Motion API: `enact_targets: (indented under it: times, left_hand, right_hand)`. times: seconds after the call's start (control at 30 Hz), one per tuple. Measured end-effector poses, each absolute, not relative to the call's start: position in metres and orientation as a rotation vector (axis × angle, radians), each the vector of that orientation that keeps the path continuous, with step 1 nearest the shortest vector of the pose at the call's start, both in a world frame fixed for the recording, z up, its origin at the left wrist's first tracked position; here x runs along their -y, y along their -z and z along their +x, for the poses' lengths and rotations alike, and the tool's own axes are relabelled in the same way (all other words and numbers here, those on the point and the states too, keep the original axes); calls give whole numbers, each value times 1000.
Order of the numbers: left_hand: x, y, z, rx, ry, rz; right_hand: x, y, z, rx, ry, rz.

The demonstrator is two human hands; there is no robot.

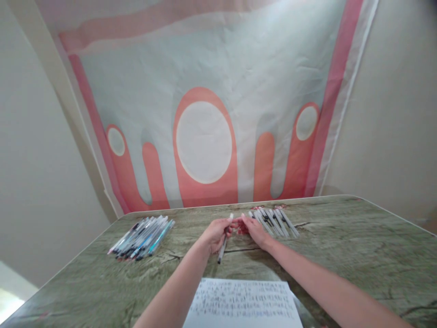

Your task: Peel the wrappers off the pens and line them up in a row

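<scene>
- While the left hand (pixel 217 231) closes its grip round a slanted pen (pixel 222 251), a pen pile (pixel 143 238) and a pen row (pixel 277 223) lie either side on the table (pixel 344 255).
- The right hand (pixel 255 230) is at the left's fingertips; how far that grip closes, I cannot tell.

Pale walls (pixel 37 150), backdrop (pixel 208 59) possibly cloth.

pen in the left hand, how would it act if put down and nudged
The pen looks slim and straight-sided, so it would probably feel light and may roll sideways. It juts from the left hand without sagging, which suggests it is stiff.
</scene>
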State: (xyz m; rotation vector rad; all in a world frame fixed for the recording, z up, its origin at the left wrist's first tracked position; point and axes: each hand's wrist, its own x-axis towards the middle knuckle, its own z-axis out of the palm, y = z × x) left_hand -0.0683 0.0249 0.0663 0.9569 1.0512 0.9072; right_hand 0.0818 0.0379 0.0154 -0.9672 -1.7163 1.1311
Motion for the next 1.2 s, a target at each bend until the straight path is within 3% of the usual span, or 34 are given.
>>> enact_targets:
  times: [0.27, 1.2]
  left_hand:
    - [-22, -42, -37, -834, -868, 556]
    - [-14, -28, -27, -929, -896, 704]
  right_hand:
    - [-44, -15, 87, 1482, -1248, -929]
    - [-46, -13, 88, 1541, -1179, -998]
